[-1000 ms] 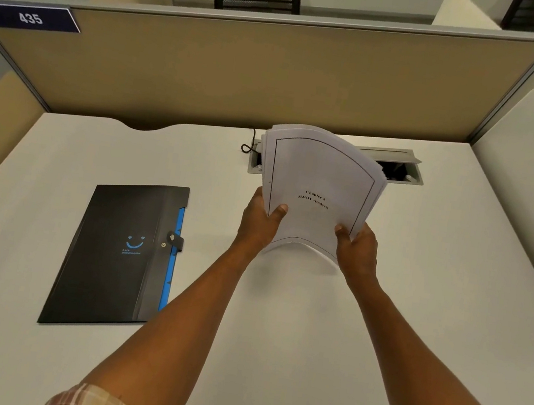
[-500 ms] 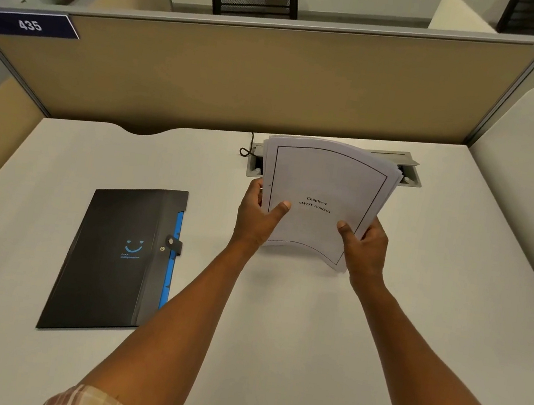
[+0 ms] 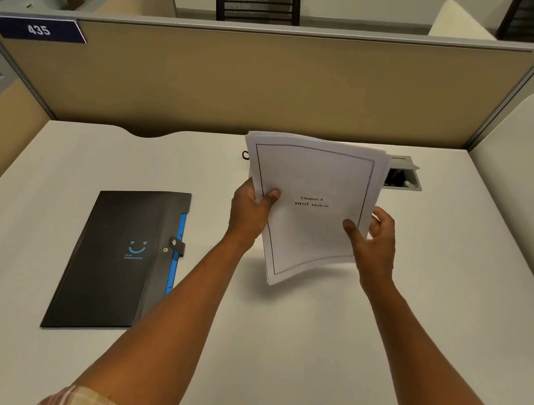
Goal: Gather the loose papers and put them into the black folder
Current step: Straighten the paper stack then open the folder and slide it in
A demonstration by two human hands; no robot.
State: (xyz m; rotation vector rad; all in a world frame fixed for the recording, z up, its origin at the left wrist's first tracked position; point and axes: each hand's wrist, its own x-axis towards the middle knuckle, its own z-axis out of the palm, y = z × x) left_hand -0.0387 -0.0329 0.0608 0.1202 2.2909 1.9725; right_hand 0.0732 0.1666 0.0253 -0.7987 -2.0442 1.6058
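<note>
Papers (image 3: 317, 178) are tilting further now; left hand (image 3: 250, 213) and right hand (image 3: 374, 249) are pinching them over the desk (image 3: 304, 364), partition (image 3: 275, 92) behind.

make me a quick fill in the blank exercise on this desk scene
1. The left hand and right hand hold the stack of papers, whose top sheet reads Chapter 4, ____ Analysis.
2. The black folder lies flat on the desk to the ____ of the papers.
3. The sign on the partition shows the number ____.
4. The smile printed on the folder is ____.

Missing words: SWOT; left; 435; blue.
</note>
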